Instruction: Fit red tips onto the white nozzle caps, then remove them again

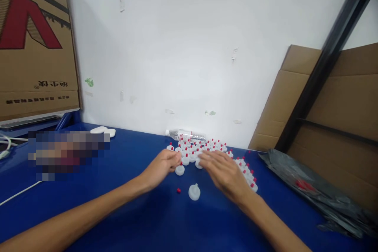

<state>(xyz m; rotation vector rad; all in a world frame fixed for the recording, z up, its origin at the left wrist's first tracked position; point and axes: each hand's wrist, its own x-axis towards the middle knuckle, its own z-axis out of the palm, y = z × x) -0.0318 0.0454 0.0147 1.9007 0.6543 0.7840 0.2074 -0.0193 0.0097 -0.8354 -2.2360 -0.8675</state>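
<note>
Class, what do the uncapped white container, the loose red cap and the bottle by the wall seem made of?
Uncapped white container: probably plastic, satin, judging by its milky sheen.
Loose red cap: likely plastic, given its even colour; too small to judge its finish.
Bottle: apparently clear, glossy plastic, being see-through with bright highlights.

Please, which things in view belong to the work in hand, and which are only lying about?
Likely work things:
white pieces with red caps
uncapped white piece
loose red cap

Likely lying about:
clear bottle
grey plastic bag
printed box
</note>
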